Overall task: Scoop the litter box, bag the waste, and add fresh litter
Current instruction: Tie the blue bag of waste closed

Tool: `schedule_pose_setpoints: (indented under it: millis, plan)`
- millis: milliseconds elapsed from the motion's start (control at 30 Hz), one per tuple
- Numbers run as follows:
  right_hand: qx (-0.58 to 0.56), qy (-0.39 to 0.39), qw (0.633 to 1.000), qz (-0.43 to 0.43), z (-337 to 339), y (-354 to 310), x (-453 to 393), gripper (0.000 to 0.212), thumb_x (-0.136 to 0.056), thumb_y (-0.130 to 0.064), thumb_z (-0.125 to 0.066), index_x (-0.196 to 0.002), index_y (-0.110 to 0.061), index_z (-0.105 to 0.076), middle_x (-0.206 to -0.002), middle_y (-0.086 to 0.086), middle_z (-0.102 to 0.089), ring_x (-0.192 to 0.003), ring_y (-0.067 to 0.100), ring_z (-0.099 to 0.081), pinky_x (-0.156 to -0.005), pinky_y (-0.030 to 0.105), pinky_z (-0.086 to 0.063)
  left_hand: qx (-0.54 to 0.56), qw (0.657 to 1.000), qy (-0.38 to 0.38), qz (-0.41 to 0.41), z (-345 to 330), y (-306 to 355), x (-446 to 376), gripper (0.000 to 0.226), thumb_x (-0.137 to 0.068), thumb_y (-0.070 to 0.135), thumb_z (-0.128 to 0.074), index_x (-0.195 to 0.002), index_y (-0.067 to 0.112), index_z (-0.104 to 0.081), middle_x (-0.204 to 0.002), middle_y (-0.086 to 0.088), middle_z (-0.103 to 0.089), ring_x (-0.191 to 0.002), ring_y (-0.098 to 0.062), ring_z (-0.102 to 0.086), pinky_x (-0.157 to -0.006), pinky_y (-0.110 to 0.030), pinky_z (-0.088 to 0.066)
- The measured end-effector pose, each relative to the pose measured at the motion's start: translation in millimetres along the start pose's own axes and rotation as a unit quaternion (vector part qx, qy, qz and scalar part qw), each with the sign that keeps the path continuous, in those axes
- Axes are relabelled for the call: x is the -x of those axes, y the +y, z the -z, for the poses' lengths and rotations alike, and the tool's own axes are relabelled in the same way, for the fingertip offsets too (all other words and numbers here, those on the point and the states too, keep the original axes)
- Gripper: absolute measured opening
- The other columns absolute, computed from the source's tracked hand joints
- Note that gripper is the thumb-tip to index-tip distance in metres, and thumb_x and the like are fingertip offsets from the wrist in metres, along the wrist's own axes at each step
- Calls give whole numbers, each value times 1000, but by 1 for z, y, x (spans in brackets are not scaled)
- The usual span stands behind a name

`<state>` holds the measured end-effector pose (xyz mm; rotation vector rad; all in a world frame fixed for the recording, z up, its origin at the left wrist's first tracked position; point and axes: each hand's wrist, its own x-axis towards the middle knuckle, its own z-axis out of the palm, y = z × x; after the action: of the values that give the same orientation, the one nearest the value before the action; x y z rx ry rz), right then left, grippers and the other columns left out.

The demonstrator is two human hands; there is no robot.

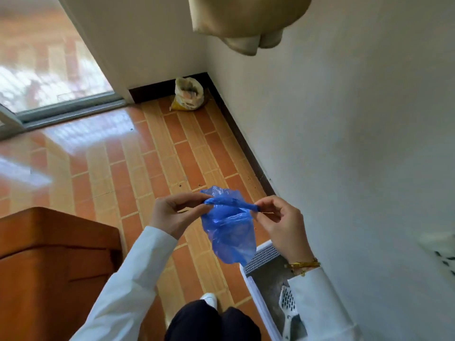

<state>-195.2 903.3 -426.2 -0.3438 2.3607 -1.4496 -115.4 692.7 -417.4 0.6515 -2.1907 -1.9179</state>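
Note:
A thin blue plastic bag [230, 230] hangs in the air in front of me. My left hand [172, 215] pinches its top at the left, and my right hand [280, 225] pinches a twisted strip of it at the right. Below the right hand, against the wall, stands a white litter box [258, 301] with grey litter inside. A white slotted scoop [288, 301] lies in the box, partly hidden by my right sleeve. An open yellowish sack [188, 94] sits in the far corner of the floor.
A brown wooden cabinet [54, 267] stands close at the left. The orange tiled floor [152, 163] runs between it and the white wall [357, 143]. A glass sliding door [49, 77] is at the far left. Beige cloth [246, 20] hangs overhead. My knees and a white shoe show at the bottom.

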Motion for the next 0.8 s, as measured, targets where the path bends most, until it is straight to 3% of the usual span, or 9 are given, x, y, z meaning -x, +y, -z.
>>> schedule_pose_setpoints:
  millis: [133, 300, 400, 467, 567, 800]
  plan:
    - [-4, -11, 1000, 5, 40, -91, 38, 15, -82, -14, -71, -94, -21, -66, -88, -10, -70, -85, 5, -67, -78, 14, -52, 4, 1000, 13, 4, 21, 98, 44, 42, -72, -3, -75, -74, 40, -76, -73, 10, -74, -68, -4, -66, -68, -16, -51]
    - [-12, -28, 999, 35, 84, -189, 88, 21, -82, -13, -70, -90, -30, -61, -86, -18, -67, -81, -9, -63, -72, 3, -47, -8, 1000, 28, 0, 43, 203, 97, 27, -72, -2, -76, -81, 24, -77, -76, 0, -75, -72, -11, -68, -73, -20, -52]
    - [-7, -22, 999, 49, 102, -226, 113, 18, -82, -18, -70, -94, -28, -62, -91, -11, -70, -83, 2, -66, -79, 10, -50, -4, 999, 34, -6, 51, 248, 127, 22, -72, -1, -75, -85, 18, -76, -79, 0, -75, -75, -15, -69, -76, -22, -54]
    - [-4, -16, 998, 61, 111, -246, 127, 17, -82, -21, -71, -97, -25, -63, -95, -6, -71, -86, 9, -67, -82, 13, -50, -9, 999, 39, -19, 55, 270, 145, 22, -74, 0, -75, -87, 17, -76, -81, 1, -75, -76, -14, -69, -76, -21, -54]
    - [-4, -17, 996, 85, 120, -269, 146, 18, -81, -21, -71, -93, -31, -61, -91, -13, -68, -82, 3, -66, -77, 5, -48, -2, 998, 54, -32, 58, 291, 167, 23, -74, -2, -74, -87, 17, -75, -79, 7, -75, -74, -9, -69, -74, -17, -53]
    - [-25, -18, 992, 119, 122, -289, 167, 16, -80, -27, -70, -88, -36, -59, -84, -22, -66, -78, -6, -65, -75, 6, -49, 7, 995, 83, -50, 63, 308, 196, 24, -75, -3, -72, -85, 19, -74, -76, 10, -74, -74, -9, -69, -72, -18, -54]
